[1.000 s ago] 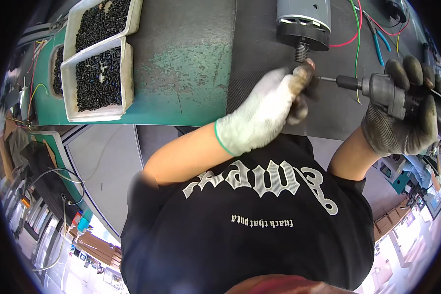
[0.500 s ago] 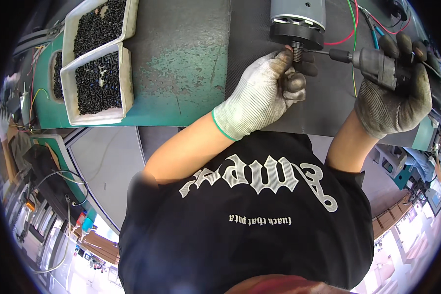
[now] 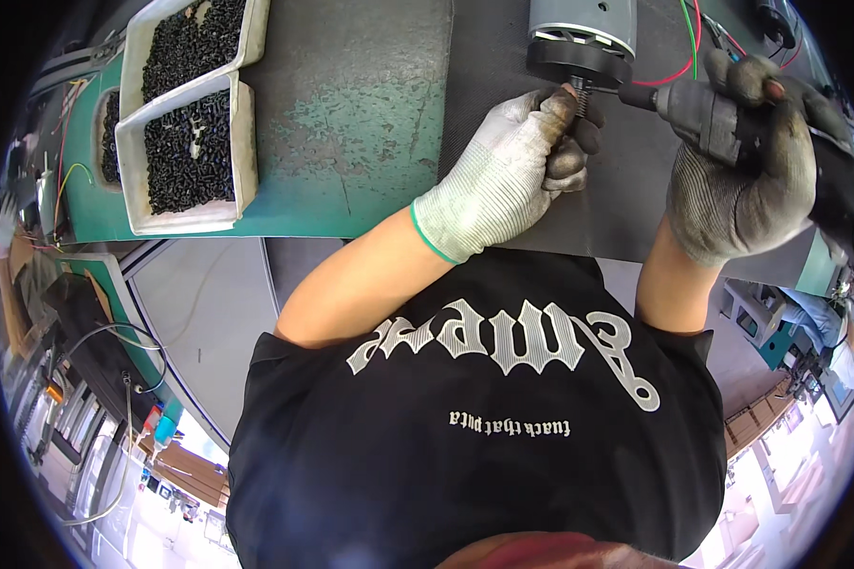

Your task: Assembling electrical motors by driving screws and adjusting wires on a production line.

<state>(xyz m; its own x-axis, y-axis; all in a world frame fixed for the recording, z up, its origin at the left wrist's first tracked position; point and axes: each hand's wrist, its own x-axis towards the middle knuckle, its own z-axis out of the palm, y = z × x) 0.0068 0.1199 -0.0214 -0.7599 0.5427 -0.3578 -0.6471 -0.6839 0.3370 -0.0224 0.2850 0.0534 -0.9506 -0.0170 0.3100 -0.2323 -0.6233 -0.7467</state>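
Observation:
A grey cylindrical motor [image 3: 588, 21] lies at the top of the head view, with a black ring [image 3: 579, 61] at its near end. From the ring a threaded shaft [image 3: 581, 95] points toward me. My left hand [image 3: 503, 166], in a soiled white glove, is closed with thumb and fingers around this shaft. A black power screwdriver [image 3: 700, 119] is gripped in my gloved right hand [image 3: 742, 194]. Its thin bit points left and reaches the shaft side, beside my left fingertips. Whether a screw sits at the tip is hidden.
Two white bins [image 3: 248, 156] of small black screws stand at the left on the green-and-grey worktable [image 3: 351, 161]. Behind the screwdriver run red and green wires [image 3: 695, 43]. Another person [image 3: 826, 327] is at the far right edge.
My right hand has brought the screwdriver left, closer to the shaft, and less of the bit shows. My left hand keeps its hold; the whole view has shifted slightly.

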